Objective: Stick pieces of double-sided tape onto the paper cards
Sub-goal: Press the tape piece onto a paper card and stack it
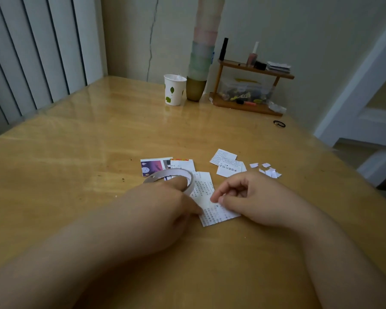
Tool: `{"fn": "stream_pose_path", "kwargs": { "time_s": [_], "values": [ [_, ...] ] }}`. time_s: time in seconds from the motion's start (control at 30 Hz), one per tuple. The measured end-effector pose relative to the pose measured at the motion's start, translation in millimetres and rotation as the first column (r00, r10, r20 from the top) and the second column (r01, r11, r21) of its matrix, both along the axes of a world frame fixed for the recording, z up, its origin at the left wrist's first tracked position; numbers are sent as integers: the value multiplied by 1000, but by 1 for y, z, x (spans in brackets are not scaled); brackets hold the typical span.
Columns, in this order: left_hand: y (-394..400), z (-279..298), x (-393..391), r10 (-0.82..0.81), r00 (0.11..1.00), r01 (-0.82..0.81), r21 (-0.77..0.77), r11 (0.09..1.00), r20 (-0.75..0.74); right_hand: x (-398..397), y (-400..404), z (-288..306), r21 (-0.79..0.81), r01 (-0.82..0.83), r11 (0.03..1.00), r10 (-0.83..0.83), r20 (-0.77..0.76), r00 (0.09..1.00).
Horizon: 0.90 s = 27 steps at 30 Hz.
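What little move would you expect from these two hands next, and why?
Probably the right hand presses the strip down onto the printed card and tears it from the tape roll. The left hand holds the roll at the card's edge, and the right fingertips pinch on the card's face right beside it.

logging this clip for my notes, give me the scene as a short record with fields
left hand: left hand holds the tape roll
right hand: right hand pinches at the printed paper card, fingers curled
card: lies flat on the wooden table between both hands
other cards: coloured cards behind the roll; printed slips further right
scraps: small white scraps
far edge: paper cup, wooden shelf
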<state>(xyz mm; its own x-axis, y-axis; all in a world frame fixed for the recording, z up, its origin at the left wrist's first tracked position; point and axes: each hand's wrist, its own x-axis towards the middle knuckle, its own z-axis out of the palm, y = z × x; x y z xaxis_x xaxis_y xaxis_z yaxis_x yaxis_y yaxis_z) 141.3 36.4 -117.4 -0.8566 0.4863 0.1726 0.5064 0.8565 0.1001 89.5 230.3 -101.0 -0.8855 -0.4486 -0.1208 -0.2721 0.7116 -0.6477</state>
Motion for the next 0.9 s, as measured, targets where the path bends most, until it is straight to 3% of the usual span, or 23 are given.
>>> {"fn": "stream_pose_path", "kwargs": {
  "time_s": [0.07,0.17,0.23,0.47,0.6,0.77,0.9],
  "values": [
    [0,-2,-1,-2,1000,1,-5,1000,-12,-5,2,-3,-83,99,992,-99,7,995],
    [-1,0,1,11,1000,-11,-6,1000,-2,-15,8,-7,-235,354,905,-362,10,932],
    [0,3,2,13,1000,-13,-13,1000,16,-22,11,-4,-165,420,892,-436,-80,896],
    [-2,3,0,57,994,-60,33,998,98,-59,-3,7,326,313,892,-275,-159,948],
    [-4,2,0,49,993,-54,41,998,106,-81,-6,17,505,215,836,-206,-74,976],
    [-4,2,-1,42,990,-48,40,998,133,-101,-8,23,524,177,833,-252,74,965],
    [-4,3,-1,55,995,-61,69,996,84,-99,-5,16,423,217,880,-254,31,967]
  ]
}}
